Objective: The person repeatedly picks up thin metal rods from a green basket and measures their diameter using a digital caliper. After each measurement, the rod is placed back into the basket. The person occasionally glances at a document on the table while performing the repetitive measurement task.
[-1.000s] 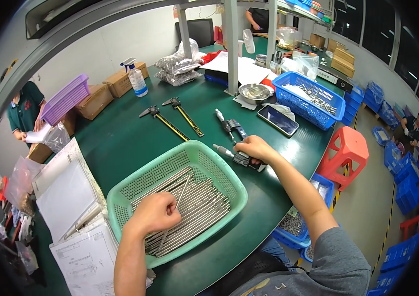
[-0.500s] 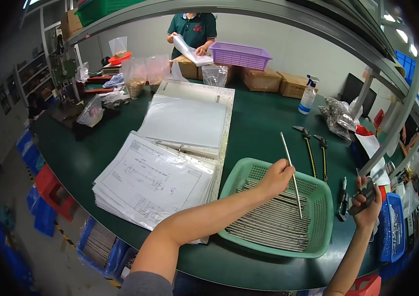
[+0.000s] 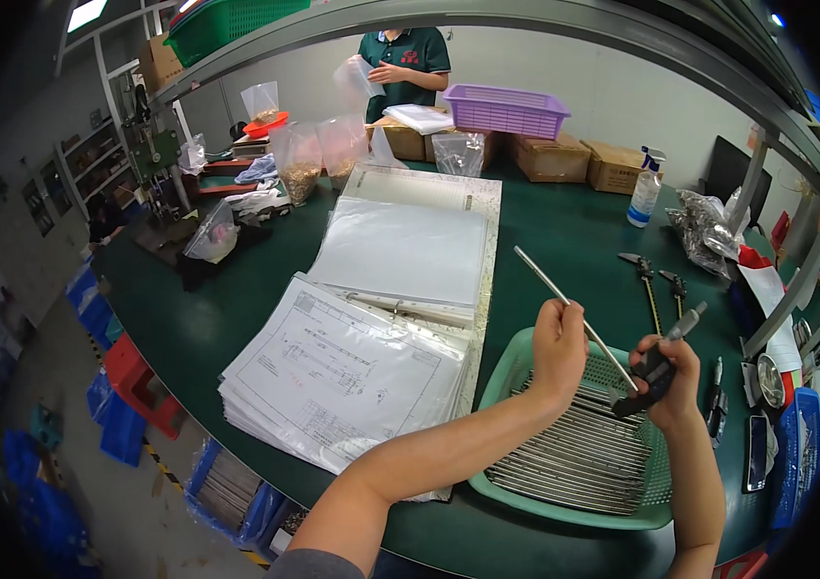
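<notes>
- Over the green basket [image 3: 504, 386], the left hand [image 3: 561, 349] clasps a metal rod [image 3: 540, 270], fingers curled.
- The right hand [image 3: 683, 384] grips a micrometer [image 3: 655, 374].
- Seemingly mid-positioning, rod to micrometer; next calls for steady alignment.

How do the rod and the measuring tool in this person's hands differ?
The rod is long, slim and straight; the measuring tool is shorter and chunkier. The rod looks plain silver, while the measuring tool has a dark body and silvery barrel. The left hand holds the rod, the right hand the tool. Both have silvery parts.
</notes>
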The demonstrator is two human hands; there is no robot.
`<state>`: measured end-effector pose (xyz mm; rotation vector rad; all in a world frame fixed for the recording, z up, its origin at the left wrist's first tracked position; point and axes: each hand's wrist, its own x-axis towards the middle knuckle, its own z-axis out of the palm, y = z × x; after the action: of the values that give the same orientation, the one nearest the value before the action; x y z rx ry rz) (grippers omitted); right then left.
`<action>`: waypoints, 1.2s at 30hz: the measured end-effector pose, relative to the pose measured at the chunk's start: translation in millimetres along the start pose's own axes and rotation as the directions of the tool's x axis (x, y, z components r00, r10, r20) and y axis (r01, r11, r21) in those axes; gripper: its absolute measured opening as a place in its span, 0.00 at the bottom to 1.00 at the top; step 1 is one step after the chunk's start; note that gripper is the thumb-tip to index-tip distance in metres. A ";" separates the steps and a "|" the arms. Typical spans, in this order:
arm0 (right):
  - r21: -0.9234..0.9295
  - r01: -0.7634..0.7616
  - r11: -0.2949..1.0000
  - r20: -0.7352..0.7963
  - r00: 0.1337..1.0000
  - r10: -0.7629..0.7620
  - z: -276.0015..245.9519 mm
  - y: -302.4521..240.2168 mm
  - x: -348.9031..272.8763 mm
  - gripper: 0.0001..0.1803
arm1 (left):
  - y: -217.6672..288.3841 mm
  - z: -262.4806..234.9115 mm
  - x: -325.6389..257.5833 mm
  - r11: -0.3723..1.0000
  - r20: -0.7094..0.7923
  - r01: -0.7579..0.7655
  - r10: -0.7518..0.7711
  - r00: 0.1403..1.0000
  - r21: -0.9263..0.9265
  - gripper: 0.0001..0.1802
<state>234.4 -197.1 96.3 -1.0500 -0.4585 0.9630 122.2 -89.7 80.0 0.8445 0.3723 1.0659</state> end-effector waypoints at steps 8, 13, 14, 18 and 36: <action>-0.005 -0.032 0.999 0.011 0.999 0.032 -2.5 2.0 -4.7 0.11 | 4.0 -6.2 9.8 0.998 -0.147 0.058 -0.056 0.987 0.008 0.08; -0.057 0.028 0.998 0.109 0.994 -0.022 -3.6 0.3 -5.1 0.09 | 4.9 -7.3 13.6 0.996 -0.166 0.074 -0.064 0.984 0.055 0.08; -0.057 0.025 0.998 0.094 0.995 -0.020 -3.4 0.4 -4.9 0.09 | 4.3 -6.9 13.6 0.994 -0.165 0.085 -0.074 0.984 0.062 0.08; -0.048 0.013 0.999 0.066 0.998 -0.009 -2.2 2.3 -4.2 0.09 | 2.6 -6.5 12.7 0.987 -0.161 0.135 -0.120 0.980 0.091 0.09; -0.144 -0.013 0.989 -0.022 1.000 0.010 -4.4 6.2 -2.1 0.10 | 0.5 -6.9 11.4 0.977 -0.135 0.152 -0.132 0.982 0.152 0.10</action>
<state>233.8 -200.1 89.1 -1.1932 -0.5110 0.9391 122.7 -76.6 77.3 0.8838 0.6228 0.9661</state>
